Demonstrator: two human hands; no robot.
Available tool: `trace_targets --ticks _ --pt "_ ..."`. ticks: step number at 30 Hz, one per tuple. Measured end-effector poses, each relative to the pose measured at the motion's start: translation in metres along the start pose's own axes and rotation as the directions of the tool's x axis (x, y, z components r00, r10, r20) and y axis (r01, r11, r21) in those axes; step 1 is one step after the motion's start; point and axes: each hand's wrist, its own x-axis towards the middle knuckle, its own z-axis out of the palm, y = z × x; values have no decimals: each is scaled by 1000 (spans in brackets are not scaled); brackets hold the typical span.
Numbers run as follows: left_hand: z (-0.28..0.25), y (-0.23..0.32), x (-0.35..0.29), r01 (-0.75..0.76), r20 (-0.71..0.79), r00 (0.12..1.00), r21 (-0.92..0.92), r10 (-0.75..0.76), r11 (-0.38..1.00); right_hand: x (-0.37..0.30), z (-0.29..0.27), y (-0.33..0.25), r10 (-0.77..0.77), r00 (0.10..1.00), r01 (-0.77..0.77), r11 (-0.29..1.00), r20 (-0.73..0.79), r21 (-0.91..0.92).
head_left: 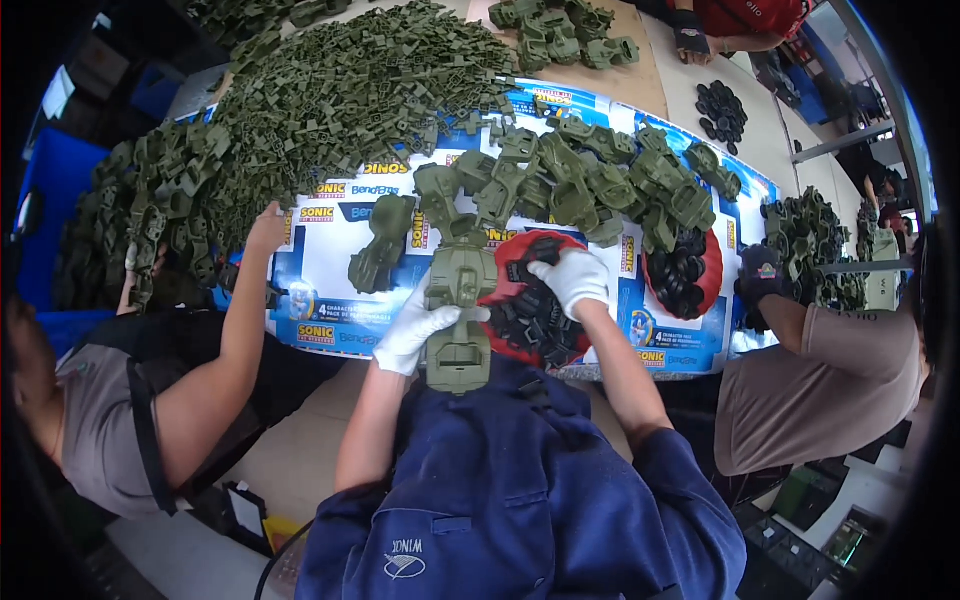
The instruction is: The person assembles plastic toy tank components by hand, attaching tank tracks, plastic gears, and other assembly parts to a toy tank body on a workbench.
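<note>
My left hand (415, 328), in a white glove, is closed around the near part of an olive-green plastic toy vehicle body (458, 360). The body is held upright in front of my apron, an open recess showing in its lower end. My right hand (572, 280), also white-gloved, is at a red tray (575, 243) full of small black plastic parts (540, 325). Its fingers are curled down among those parts, and whatever they pinch is hidden. Another green vehicle body (382, 245) lies on the table left of my left hand.
A large heap of small green parts (340, 95) covers the far left of the table. More green bodies (585, 180) are piled beyond my hands. A second red tray (710, 275) of black wheels stands to the right. Co-workers' arms (235, 310) flank me on both sides.
</note>
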Motion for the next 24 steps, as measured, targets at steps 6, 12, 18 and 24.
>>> trace_targets --ticks 6,12,18,24 --pt "1 -11 -4 92 -44 995 -51 -95 994 6 27 -13 -22 954 69 987 -300 147" --pt "7 4 1 135 116 985 -82 -125 987 -33 -29 -12 -139 945 324 511 -296 796" --pt "20 4 6 340 294 919 -254 -262 906 -45 -46 -9 -138 927 366 550 -350 751" --pt "25 -1 12 259 284 935 -129 -215 957 -71 -76 -28 -397 894 272 118 -206 955"
